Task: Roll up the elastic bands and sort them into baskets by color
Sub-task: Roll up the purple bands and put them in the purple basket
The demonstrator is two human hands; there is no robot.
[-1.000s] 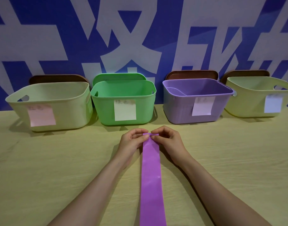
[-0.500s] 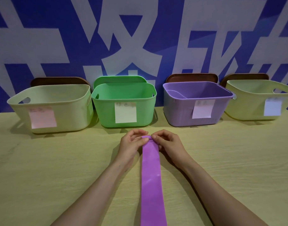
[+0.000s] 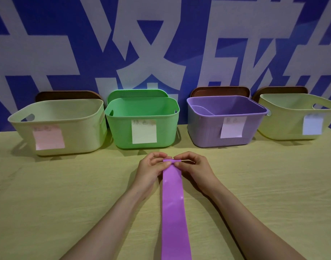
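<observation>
Here the purple elastic band [image 3: 173, 203] lies flat on the wooden table [image 3: 67, 194], running away from the person. Its far end is curled into a tiny roll. The left hand [image 3: 151, 170] and right hand [image 3: 193, 168] each pinch that roll. Behind them stand four baskets: cream basket [image 3: 67, 119], green basket [image 3: 142, 113], purple basket [image 3: 204, 128], and another pale one [image 3: 284, 117].

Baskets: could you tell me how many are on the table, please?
4, in a row by the wall: cream basket far left, green basket, purple basket, yellow basket far right, partly out of frame.
</observation>
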